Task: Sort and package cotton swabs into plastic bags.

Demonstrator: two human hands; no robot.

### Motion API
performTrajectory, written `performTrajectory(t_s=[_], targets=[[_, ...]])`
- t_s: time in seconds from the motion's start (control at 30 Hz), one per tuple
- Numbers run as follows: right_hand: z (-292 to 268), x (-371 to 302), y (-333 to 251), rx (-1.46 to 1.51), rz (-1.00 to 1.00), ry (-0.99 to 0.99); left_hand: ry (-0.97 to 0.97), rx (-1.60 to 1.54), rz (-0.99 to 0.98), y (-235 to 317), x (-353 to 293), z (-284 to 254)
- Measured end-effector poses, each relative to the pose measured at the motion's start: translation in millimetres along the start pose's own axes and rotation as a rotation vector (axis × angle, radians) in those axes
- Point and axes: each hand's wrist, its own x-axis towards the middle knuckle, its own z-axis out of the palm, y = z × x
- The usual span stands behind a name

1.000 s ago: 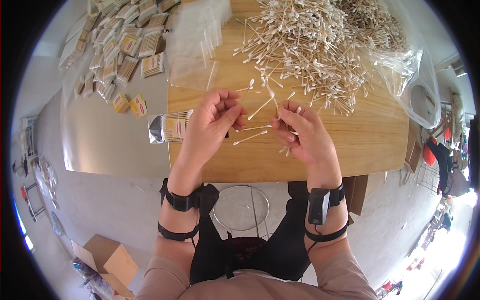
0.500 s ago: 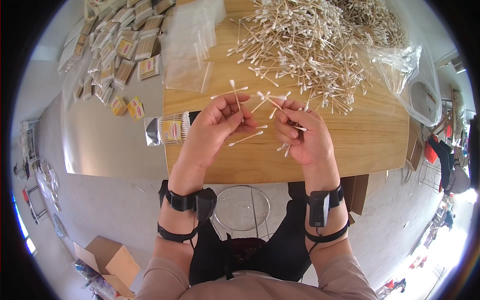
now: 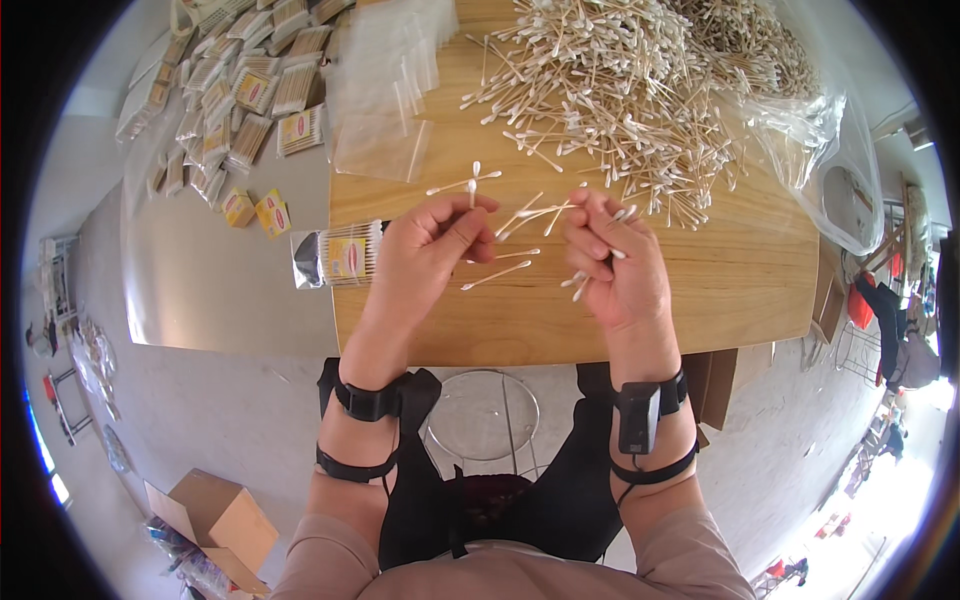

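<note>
My left hand (image 3: 432, 245) is closed in a pinch on a cotton swab (image 3: 472, 190) that points up from the fingertips. Another swab (image 3: 445, 188) lies crosswise just beyond those fingers. Several cotton swabs (image 3: 580, 282) stick out between the curled fingers of my right hand (image 3: 622, 255), which is closed around them. Between the hands, a few loose swabs (image 3: 497, 276) rest on the wooden tabletop (image 3: 720, 310). Beside my left wrist lies a clear packet of swabs (image 3: 345, 257) with a yellow label, partly hidden by the hand.
A large heap of cotton swabs (image 3: 620, 90) covers the far right, next to a clear plastic bag (image 3: 850, 190). Flat clear zip bags (image 3: 380, 145) lie at the far middle-left. Filled packets (image 3: 253, 90) pile up at the far left, near two small yellow cards (image 3: 271, 213).
My right hand has shifted slightly right and the gap between the hands has widened. Swabs near the right fingertips now lie at a different angle. The left hand still pinches its swab.
</note>
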Motion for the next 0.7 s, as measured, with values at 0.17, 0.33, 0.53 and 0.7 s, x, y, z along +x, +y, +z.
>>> performTrajectory(t_s=[0.17, 0.33, 0.53, 0.7], targets=[[-13.8, 4.0, -5.6, 0.179, -0.088, -0.075, 0.196, 0.530, 0.184, -7.4, 5.0, -11.2], [-17.2, 8.2, -1.8, 0.377, -0.070, -0.090, 0.314, 0.681, 0.367, -14.5, 7.7, -9.0], [-11.4, 6.9, -4.5, 0.292, -0.034, 0.148, 0.349, 0.875, 0.587, -14.1, 9.6, -9.5], [-22.9, 6.0, -7.4, 0.291, 0.026, -0.164, 0.384, 0.896, 0.556, -19.9, 12.0, 3.0]])
